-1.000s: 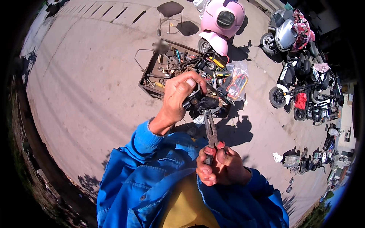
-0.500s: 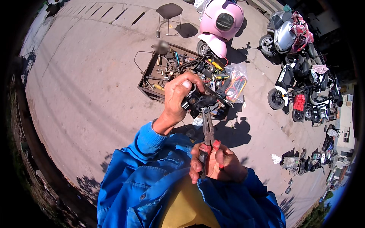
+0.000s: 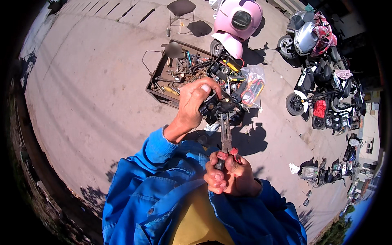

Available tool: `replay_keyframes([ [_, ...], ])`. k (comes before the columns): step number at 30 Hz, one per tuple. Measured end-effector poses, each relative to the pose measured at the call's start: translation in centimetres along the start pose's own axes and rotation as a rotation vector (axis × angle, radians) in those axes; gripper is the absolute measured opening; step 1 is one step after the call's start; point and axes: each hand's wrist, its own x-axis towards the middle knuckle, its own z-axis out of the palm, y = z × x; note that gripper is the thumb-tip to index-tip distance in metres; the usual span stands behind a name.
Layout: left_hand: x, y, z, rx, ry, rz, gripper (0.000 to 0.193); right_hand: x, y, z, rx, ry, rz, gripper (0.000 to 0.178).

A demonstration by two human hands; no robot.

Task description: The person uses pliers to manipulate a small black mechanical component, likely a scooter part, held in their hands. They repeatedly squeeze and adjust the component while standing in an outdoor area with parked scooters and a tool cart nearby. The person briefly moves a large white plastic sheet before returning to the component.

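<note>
My left hand (image 3: 190, 105) is closed around a black part (image 3: 211, 107) that looks like a brake lever bracket, its thumb on top. Long-nose pliers (image 3: 226, 136) with red-and-dark handles are gripped in my right hand (image 3: 233, 175), close to my chest. Their jaws point away from me and meet the near side of the black part; what lies between the tips is too small to make out. Beyond my left hand sits an open metal toolbox (image 3: 162, 99) full of loose tools, partly covered by that hand and the part.
A clear plastic bag (image 3: 255, 86) with coloured leads lies at the toolbox's right. Behind stand a pink scooter (image 3: 241, 20) and a dark stool (image 3: 181, 7). More scooters, including a silver one (image 3: 305, 40), line the right side of the concrete ground (image 3: 94, 81).
The fingers of my right hand have drawn closer around the pliers' handles. The pliers and the black part have shifted slightly to the right, with the jaws still at the part.
</note>
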Motion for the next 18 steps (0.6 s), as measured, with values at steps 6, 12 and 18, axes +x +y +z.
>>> replay_keyframes([
  [6,-0.3,0.7,-0.1,0.028,-0.003,-0.122,0.05,-0.2,-0.4,0.9,-0.019,0.073,0.033,0.04],
  [12,-0.2,0.9,-0.3,0.028,-0.045,-0.171,0.049,-0.5,-0.5,0.8,-0.079,0.13,0.003,0.038],
  [18,-0.5,0.5,-0.5,0.053,-0.016,-0.196,0.05,-0.8,-1.5,0.2,-0.069,0.032,-0.037,0.039],
])
